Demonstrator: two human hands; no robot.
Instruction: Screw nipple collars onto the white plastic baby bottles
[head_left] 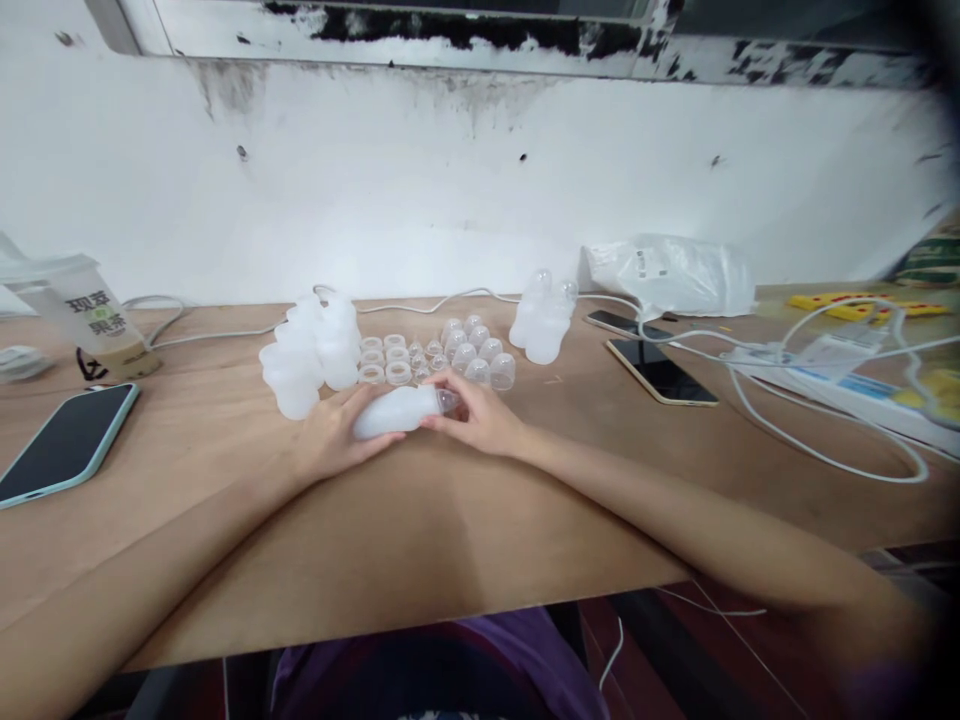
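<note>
A frosted white bottle (396,412) lies on its side between my hands, its top pointing right. My left hand (339,430) wraps round its base end. At the other end, my right hand (478,412) grips the neck, where a clear nipple (448,401) shows between the fingers. Just behind are white rings (397,372) in rows, small clear nipples (435,349) and several clear domed caps (490,350). Frosted bottles without caps (297,385) stand in a group at the left. To the right, a few bottles with clear caps (543,335) stand upright.
At the left are a drink cup (101,315) and a phone (67,445). Farther right lie a dark phone (660,372), another phone (626,323), a plastic bag (675,275) and a power strip (862,395) with looping white cables. A wall runs behind the table.
</note>
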